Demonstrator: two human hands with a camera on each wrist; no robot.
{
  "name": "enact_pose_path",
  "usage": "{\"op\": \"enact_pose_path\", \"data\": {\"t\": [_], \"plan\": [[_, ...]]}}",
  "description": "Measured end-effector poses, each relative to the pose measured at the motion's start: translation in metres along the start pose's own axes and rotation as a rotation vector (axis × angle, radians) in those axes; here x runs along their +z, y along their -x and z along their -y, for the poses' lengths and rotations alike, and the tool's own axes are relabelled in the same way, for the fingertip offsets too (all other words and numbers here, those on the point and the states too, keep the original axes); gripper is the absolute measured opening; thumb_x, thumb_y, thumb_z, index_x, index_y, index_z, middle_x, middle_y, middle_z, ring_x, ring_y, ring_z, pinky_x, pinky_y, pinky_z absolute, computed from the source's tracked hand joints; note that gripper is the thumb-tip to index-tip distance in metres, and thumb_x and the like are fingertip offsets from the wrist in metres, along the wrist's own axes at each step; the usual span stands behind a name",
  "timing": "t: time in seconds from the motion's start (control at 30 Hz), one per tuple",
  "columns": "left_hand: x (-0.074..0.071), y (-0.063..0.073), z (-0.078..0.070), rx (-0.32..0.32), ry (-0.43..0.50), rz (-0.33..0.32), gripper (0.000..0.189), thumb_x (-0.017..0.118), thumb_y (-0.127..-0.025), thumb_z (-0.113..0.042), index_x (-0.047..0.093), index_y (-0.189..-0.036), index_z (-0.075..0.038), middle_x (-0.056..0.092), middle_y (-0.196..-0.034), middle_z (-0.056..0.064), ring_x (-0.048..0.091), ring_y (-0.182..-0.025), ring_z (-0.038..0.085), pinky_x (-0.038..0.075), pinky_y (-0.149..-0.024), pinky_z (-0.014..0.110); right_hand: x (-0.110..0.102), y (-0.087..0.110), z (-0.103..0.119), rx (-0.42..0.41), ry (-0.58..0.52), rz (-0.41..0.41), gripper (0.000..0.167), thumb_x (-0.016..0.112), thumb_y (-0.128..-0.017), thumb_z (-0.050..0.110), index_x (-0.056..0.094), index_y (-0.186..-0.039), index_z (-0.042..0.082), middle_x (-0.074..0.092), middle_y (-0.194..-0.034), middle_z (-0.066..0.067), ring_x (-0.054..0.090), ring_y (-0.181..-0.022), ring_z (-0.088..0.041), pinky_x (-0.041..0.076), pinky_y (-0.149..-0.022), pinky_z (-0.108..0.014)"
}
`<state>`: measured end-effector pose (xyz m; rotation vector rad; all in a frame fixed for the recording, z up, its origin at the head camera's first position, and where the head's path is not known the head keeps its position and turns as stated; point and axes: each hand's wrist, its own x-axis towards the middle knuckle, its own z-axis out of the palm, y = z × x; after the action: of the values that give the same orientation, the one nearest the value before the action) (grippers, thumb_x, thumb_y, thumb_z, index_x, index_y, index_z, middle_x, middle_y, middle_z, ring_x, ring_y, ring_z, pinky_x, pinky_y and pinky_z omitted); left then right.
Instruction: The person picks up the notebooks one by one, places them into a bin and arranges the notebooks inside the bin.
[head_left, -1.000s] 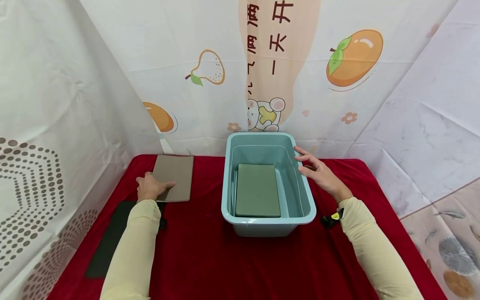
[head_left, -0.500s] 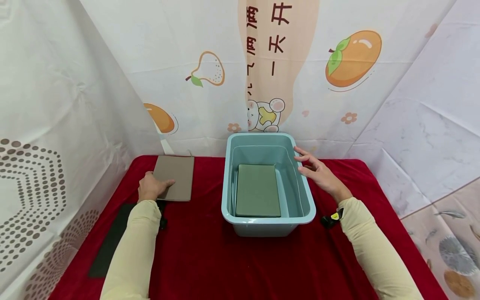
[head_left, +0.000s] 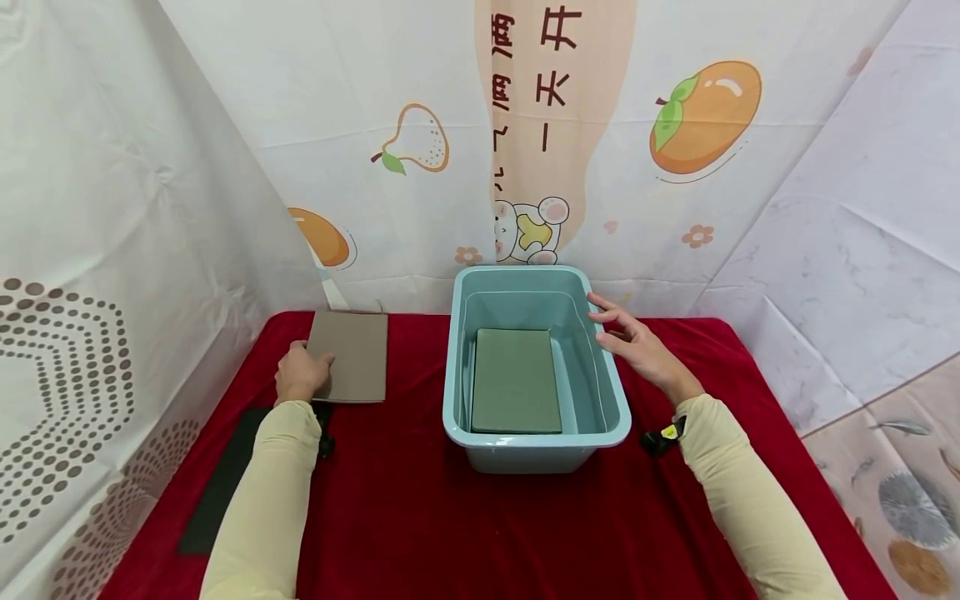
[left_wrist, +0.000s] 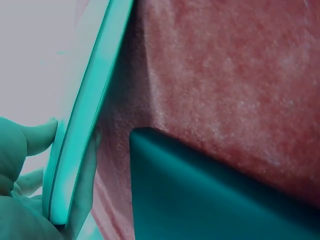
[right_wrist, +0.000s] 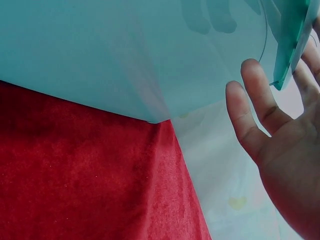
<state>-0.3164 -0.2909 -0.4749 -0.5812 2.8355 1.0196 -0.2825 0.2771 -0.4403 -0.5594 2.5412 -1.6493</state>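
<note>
My left hand (head_left: 300, 372) grips the left edge of a taupe notebook (head_left: 356, 354) on the red cloth at the far left. In the left wrist view, the thumb lies on one side of the notebook (left_wrist: 82, 125) and fingers show on the other. A black flat book-like item (head_left: 225, 483) lies partly under the left forearm. My right hand (head_left: 637, 346) is at the right rim of a light blue plastic bin (head_left: 513, 454), its fingers loosely spread with the tips at the rim. Inside the bin, a green notebook (head_left: 515, 379) lies flat against the left side.
A red velvet cloth (head_left: 390, 517) covers the table. White printed curtains (head_left: 420, 217) hang close behind and on both sides. The bin stands at the middle of the table, between the two arms.
The left thumb has drawn back toward the notebook's left edge. The notebook has barely shifted. The right hand and bin have stayed in place.
</note>
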Motion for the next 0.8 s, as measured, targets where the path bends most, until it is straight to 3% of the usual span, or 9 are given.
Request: {"op": "enact_pose_path", "data": {"t": [0.53, 0.8], "plan": [[-0.0009, 0.0047, -0.0038, 0.037, 0.056, -0.068, 0.068, 0.055, -0.102, -0.028, 0.031, -0.157, 0.004, 0.044, -0.152, 0.033, 0.043, -0.138, 0.053, 0.037, -0.116, 0.061, 0.0002, -0.0006, 0.0019, 0.002, -0.009, 0.003, 0.041, 0.057, -0.105, 0.024, 0.054, -0.143, 0.009, 0.024, -0.171, 0.007, 0.025, -0.156, -0.032, 0.042, -0.105, -0.034], [0.0012, 0.0041, -0.0043, 0.036, 0.086, -0.089, 0.065, 0.055, -0.103, -0.028, 0.034, -0.157, 0.002, 0.045, -0.153, 0.031, 0.044, -0.138, 0.052, 0.036, -0.117, 0.06, -0.0002, 0.0002, 0.0009, 0.011, -0.009, 0.007, 0.042, 0.057, -0.105, 0.025, 0.054, -0.144, 0.01, 0.024, -0.171, 0.008, 0.026, -0.155, -0.031, 0.044, -0.102, -0.027]]}}
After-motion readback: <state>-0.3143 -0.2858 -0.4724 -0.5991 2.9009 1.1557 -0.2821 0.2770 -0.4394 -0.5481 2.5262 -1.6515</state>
